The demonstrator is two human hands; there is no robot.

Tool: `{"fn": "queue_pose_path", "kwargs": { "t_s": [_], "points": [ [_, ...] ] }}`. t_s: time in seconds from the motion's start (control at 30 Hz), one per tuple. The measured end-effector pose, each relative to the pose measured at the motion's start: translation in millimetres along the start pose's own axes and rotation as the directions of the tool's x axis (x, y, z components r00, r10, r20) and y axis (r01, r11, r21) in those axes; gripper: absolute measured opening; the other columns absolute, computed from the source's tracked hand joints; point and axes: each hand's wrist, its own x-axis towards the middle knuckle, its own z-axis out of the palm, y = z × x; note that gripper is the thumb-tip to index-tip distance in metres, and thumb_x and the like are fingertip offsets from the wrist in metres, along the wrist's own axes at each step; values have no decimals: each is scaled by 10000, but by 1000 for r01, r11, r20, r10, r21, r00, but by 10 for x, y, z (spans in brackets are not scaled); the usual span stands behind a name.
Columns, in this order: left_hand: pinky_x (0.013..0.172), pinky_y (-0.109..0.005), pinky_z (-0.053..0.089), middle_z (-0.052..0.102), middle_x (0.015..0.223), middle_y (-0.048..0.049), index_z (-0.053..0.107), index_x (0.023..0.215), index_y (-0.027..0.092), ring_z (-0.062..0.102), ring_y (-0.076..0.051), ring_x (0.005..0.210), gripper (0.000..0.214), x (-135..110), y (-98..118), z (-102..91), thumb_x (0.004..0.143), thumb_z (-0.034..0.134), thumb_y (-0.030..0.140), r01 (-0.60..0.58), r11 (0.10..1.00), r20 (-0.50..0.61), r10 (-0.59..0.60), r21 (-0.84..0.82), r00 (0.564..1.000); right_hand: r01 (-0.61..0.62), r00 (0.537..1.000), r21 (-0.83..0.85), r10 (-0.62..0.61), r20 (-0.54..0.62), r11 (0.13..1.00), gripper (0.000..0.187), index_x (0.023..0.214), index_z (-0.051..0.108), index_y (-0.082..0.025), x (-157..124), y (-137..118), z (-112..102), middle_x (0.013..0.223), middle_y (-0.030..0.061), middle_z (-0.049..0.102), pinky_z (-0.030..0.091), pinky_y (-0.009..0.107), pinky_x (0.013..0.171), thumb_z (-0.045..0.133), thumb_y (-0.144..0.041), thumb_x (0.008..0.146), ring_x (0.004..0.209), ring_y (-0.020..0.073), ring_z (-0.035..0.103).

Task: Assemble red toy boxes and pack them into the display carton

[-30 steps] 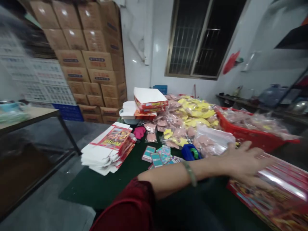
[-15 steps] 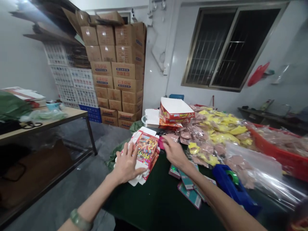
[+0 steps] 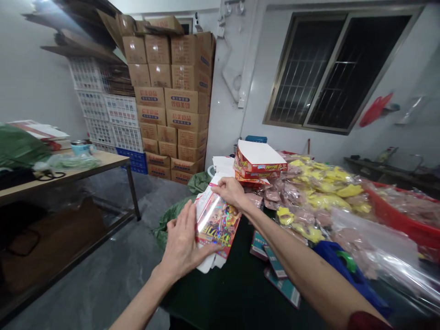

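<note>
A stack of flat, unfolded printed cartons point(image 3: 220, 224) lies before me, red and yellow with a shiny picture face and white flaps. My left hand point(image 3: 184, 238) rests along the stack's left side, fingers stretched and thumb spread over its near part. My right hand point(image 3: 231, 190) pinches the far edge of the top carton; a small bit of pink shows at its fingertips, too small to name. Just right of the stack lie several teal card packs point(image 3: 282, 284), partly hidden by my right forearm.
Made-up red boxes point(image 3: 261, 160) stand behind the stack. To the right are bagged pink and yellow pieces point(image 3: 323, 188), a blue tape dispenser point(image 3: 354, 275) and a red basket point(image 3: 395, 215). Brown shipping cartons point(image 3: 185, 101) are piled by the wall; a side table point(image 3: 113, 160) stands left.
My right hand has moved left to the top carton's far edge and pinches it. My left hand has slid from lying on the stack to its left side. The view has shifted slightly.
</note>
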Motion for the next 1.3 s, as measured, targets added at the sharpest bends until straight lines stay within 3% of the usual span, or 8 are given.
{"fn": "queue_pose_path", "kwargs": {
  "t_s": [0.17,0.3,0.53,0.7,0.9,1.0,1.13,1.3],
  "points": [
    [779,-413,517,586,1178,-228,269,1350,65,619,-305,1017,752,-150,466,-53,806,528,516,113,957,-55,-133,-267,990,171,985,271,-166,-41,947,235,633,499,-170,-692,-95,-573,528,-72,437,303,180,471,582,-331,782,486,60,388],
    [678,-337,551,676,995,-138,392,1241,104,675,-252,830,754,-335,1011,85,686,657,540,219,777,45,-239,-591,970,314,948,360,-271,-167,878,277,535,457,-168,-1276,-46,-890,465,-85,346,240,191,439,633,-240,736,442,46,296],
    [613,-255,519,689,839,-36,522,1056,145,638,-165,698,464,-391,1592,-1,719,674,426,381,404,374,-100,-832,922,115,987,452,-51,-153,884,252,529,483,-164,-1622,294,-1086,469,-72,398,235,189,412,641,-242,710,441,48,315],
    [705,-263,508,667,956,-25,478,1126,187,626,-162,819,381,-511,1666,10,821,569,395,412,372,455,32,-832,890,-11,991,430,68,-117,903,233,551,487,-165,-1735,484,-1037,489,-67,418,260,192,436,617,-251,724,457,55,344],
    [729,-357,501,638,1028,-71,402,1236,189,640,-237,861,590,-619,1465,133,749,640,422,307,784,424,-62,-539,904,-78,958,302,-13,287,950,256,532,461,-164,-1837,811,-1138,491,-76,363,228,189,421,612,-242,724,466,57,319],
    [745,-370,502,580,1100,-102,320,1322,194,624,-249,924,624,-658,1423,165,792,593,378,184,850,367,12,-494,930,-114,950,402,-19,313,909,161,595,529,-152,-1951,878,-1138,530,-62,444,291,184,447,575,-196,743,492,64,383],
    [830,-377,497,563,1165,-122,239,1370,185,595,-251,1023,721,-691,1505,134,779,611,368,161,740,324,82,-653,943,-52,990,558,-32,139,828,109,664,595,-153,-2092,738,-1085,632,-29,578,400,200,545,560,-163,767,571,80,503],
    [722,-291,528,682,934,-45,547,1112,180,653,-190,825,360,-635,1606,34,801,602,354,403,404,482,112,-821,869,176,980,448,-199,5,877,136,665,617,-163,-2070,602,-1008,667,-30,631,425,194,584,569,-112,781,612,81,560]
  ]
}}
